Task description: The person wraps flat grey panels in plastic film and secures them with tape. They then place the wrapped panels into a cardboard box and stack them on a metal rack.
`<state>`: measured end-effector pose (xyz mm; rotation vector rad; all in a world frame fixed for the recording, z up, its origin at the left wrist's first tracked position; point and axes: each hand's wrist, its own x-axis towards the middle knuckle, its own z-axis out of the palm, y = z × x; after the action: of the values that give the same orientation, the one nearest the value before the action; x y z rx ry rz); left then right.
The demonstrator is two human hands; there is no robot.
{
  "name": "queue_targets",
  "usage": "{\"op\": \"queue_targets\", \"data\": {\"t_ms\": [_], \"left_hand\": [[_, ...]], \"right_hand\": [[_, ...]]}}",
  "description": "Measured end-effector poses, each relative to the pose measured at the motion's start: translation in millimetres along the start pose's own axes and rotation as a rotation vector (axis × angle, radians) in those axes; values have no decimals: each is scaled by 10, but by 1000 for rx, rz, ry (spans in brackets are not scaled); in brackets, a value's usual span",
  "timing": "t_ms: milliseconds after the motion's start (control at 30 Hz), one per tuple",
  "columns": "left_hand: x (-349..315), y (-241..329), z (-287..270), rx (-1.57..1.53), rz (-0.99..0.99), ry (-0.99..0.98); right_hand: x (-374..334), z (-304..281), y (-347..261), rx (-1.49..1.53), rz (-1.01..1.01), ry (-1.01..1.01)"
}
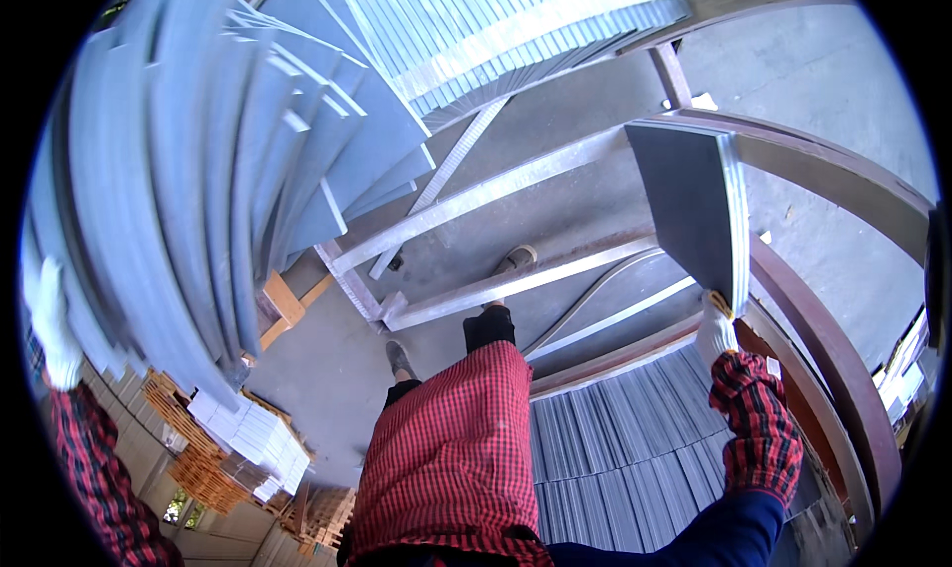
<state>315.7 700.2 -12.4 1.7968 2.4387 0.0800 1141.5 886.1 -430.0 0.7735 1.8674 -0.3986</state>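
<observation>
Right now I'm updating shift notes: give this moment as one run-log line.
left hand: at edge of fanned boards, grip unclear; right hand: gripping board stack; packed boards: beside right forearm

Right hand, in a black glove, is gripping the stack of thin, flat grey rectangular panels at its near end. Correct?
Not quite: the glove colour is wrong. The head view shows the right hand in a white glove, gripping the stack of thin, flat grey rectangular panels at its near end.
</observation>
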Motion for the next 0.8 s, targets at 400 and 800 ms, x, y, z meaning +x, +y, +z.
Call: {"op": "queue_targets", "data": {"t_ms": [400, 800], "left_hand": [[-381, 2503, 175, 242, 335, -105], [-334, 1907, 332, 265, 366, -103]], "right_hand": [[115, -3772, -1494, 201, -232, 1622], [-357, -1793, -818, 477, 642, 1097]]}}
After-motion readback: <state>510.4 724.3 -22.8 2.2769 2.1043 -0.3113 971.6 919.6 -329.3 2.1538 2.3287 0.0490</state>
